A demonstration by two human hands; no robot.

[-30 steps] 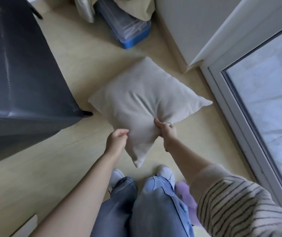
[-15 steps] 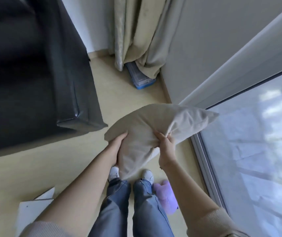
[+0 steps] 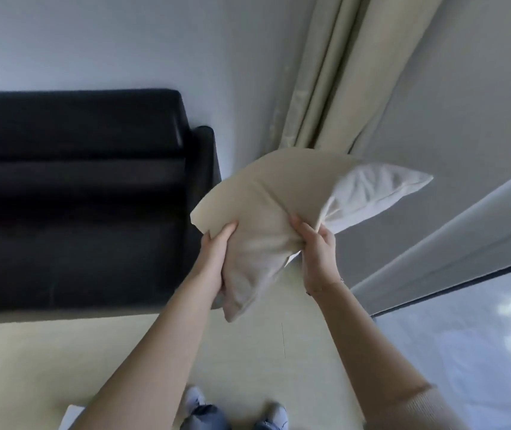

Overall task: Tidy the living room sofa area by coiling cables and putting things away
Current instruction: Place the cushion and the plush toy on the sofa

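**Cushion held in both hands beside the sofa**

A beige cushion hangs in the air in front of the person, clear of the floor, just to the right of the black sofa and in front of the cream curtain. Its long axis runs on a slant: one corner points down and toward the person, close to the left wrist, while the opposite corner points up and to the right, toward the window frame. The far right part looks paler, lit from the window side. The cover is bunched and creased where it is gripped.

The left hand grips the cushion's left edge, thumb on the near face and fingers curled behind the fabric. The right hand pinches a gathered fold of the cover near the middle, fingers curled into the cloth.

No container shows in this view. At the bottom edge, two shoes and jean hems stand on the pale floor, with a white flat object partly visible beside the left forearm.
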